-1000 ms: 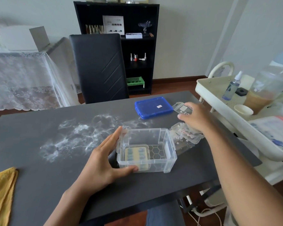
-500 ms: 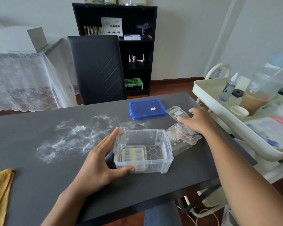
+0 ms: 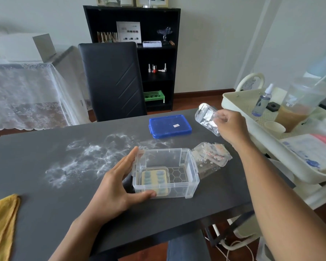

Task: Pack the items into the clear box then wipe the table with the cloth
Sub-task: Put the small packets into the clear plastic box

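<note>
Right hand (image 3: 231,127) raised over the worktop (image 3: 45,213), fingers pinching a clear packet (image 3: 207,119). Left hand (image 3: 117,187) open, bracing the clear box (image 3: 177,191), just below. Best lowered flat beside the tray (image 3: 154,179) inside. More packets (image 3: 211,153) wait beside; yellow cloth (image 3: 2,221) far left.

The right hand (image 3: 231,127), earlier pressed flat on a clear packet (image 3: 207,119) on the table (image 3: 45,213), now pinches it in the air.
</note>
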